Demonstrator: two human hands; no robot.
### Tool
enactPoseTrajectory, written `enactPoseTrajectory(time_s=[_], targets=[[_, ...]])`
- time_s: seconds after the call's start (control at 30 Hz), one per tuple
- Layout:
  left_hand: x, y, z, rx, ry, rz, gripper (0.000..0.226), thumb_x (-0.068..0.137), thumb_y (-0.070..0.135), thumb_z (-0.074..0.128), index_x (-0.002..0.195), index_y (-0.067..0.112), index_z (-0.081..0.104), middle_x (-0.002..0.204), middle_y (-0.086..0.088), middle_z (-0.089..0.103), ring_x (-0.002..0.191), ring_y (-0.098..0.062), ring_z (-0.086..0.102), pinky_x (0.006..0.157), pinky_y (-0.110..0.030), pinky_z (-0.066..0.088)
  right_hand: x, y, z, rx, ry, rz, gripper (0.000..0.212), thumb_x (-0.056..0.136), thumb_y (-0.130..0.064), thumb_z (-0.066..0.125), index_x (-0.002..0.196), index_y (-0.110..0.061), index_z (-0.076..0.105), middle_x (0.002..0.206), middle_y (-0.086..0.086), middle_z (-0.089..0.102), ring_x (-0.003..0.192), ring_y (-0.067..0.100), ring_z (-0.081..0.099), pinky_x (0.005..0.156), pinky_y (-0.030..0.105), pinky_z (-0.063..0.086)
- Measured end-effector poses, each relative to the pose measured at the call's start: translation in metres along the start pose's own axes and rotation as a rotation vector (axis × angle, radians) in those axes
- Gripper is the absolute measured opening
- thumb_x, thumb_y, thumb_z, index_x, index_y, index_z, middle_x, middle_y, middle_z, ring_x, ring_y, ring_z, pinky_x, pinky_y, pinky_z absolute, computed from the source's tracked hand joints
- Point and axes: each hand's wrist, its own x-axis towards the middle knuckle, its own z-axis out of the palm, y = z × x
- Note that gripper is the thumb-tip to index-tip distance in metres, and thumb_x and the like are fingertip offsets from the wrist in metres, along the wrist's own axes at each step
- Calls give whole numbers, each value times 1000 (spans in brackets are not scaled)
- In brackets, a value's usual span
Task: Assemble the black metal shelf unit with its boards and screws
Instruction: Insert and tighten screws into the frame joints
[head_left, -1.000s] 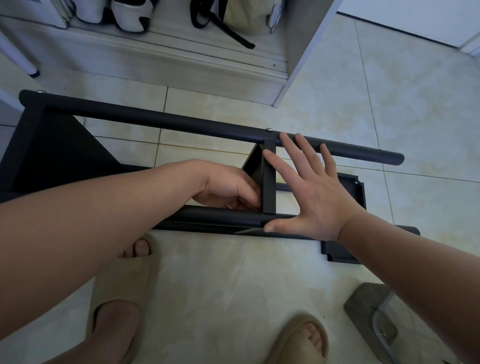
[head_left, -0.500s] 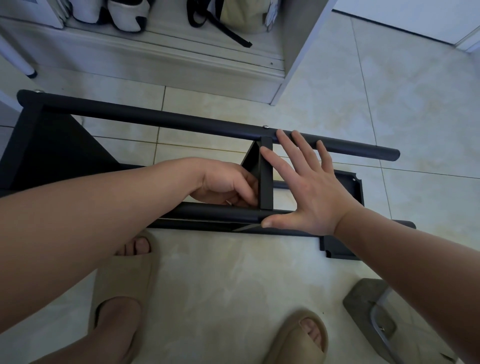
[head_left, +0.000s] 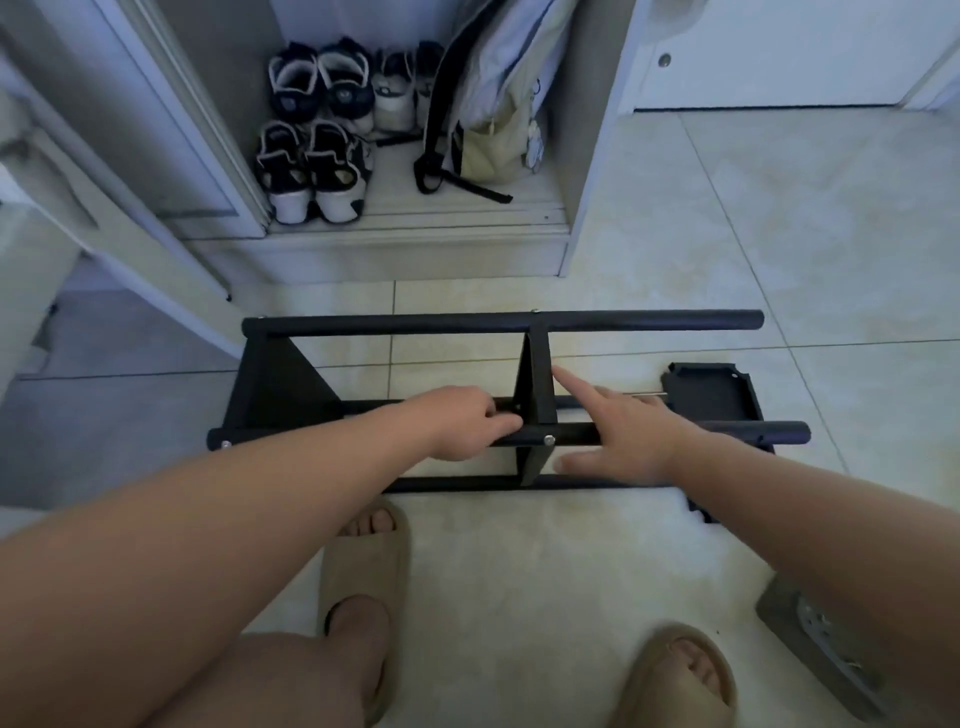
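Observation:
The black metal shelf frame (head_left: 395, 325) lies on its side on the tiled floor, long tubes running left to right. A black board (head_left: 537, 384) stands upright across the middle between the tubes, and another board (head_left: 280, 384) closes the left end. My left hand (head_left: 467, 421) reaches in from the left, fingers pinched against the middle board at the near tube (head_left: 727, 432). My right hand (head_left: 623, 431) rests flat against the board's right face, index finger stretched up and thumb low. A silver screw head (head_left: 549, 440) shows on the near tube. A loose black board (head_left: 711, 395) lies on the floor at the right.
An open closet behind the frame holds several shoes (head_left: 311, 171) and a bag (head_left: 498, 114). My feet in tan slippers (head_left: 363, 566) stand in front of the frame. A grey object with a metal bracket (head_left: 815, 644) lies at the lower right. A white door (head_left: 779, 52) is at the far right.
The view has pulled back and up, so the closet and the whole frame now show. My right hand has slid lower on the board. My left hand stays at the board's left side.

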Motion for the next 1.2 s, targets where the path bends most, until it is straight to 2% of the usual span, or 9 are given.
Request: enactPoseTrajectory(time_s=[0.1,0.2,0.27,0.33,0.43,0.67,0.9,1.03,1.2], targets=[[-24,4,5,183,-1,-80,34,97,54,48,114,26,53,102,2,59,95,-23,54,88,-41,43,-19,6,5,-200,-35,30,87,95,-49,59,159,-43,1,148,-1,46,134,28,47,108,47,38],[-40,13,11,270,71,-143,26,96,25,52,122,26,51,113,-2,60,104,-26,54,93,-46,37,-25,8,-8,-180,7,122,61,99,-19,51,151,-43,32,135,-1,58,116,25,59,90,39,51],[-44,13,18,239,139,-177,26,95,15,50,119,26,53,113,-3,60,108,-27,54,92,-46,36,-27,5,-8,-173,29,140,46,98,-16,49,137,-40,49,121,-3,63,103,22,61,85,38,52],[-46,12,17,260,254,-174,20,96,16,50,113,27,54,108,-1,61,106,-26,54,89,-46,35,-25,4,-7,-148,91,137,36,98,-18,50,128,-38,55,109,-6,63,94,20,58,83,37,44],[-49,3,6,243,395,-144,11,98,23,52,107,28,55,105,1,60,104,-25,54,90,-46,36,-27,2,-17,-122,230,101,26,100,-24,50,124,-34,55,104,-7,58,97,21,55,89,40,35],[-44,-14,-10,166,545,-123,26,100,25,52,126,30,52,122,1,47,110,-24,52,99,-46,38,-17,-6,-25,-121,496,88,28,104,-34,46,131,-34,51,119,-8,56,115,22,52,111,43,27],[13,-25,-9,181,594,-150,29,103,22,47,130,33,48,125,3,48,116,-23,47,105,-50,33,36,11,-19,-158,447,217,37,106,-28,42,143,-34,42,135,-6,51,130,24,44,118,60,14],[62,-35,-13,207,642,-190,29,100,19,50,124,35,48,123,4,48,115,-24,46,108,-56,28,78,25,-26,-174,435,229,35,105,-22,44,139,-33,43,132,-5,50,127,25,44,115,64,20],[126,-49,-29,211,582,-213,33,97,14,52,124,31,48,126,-1,48,119,-28,44,107,-61,25,140,44,-35,-189,426,223,35,104,-20,46,138,-31,43,133,-1,50,126,28,45,113,64,25]])
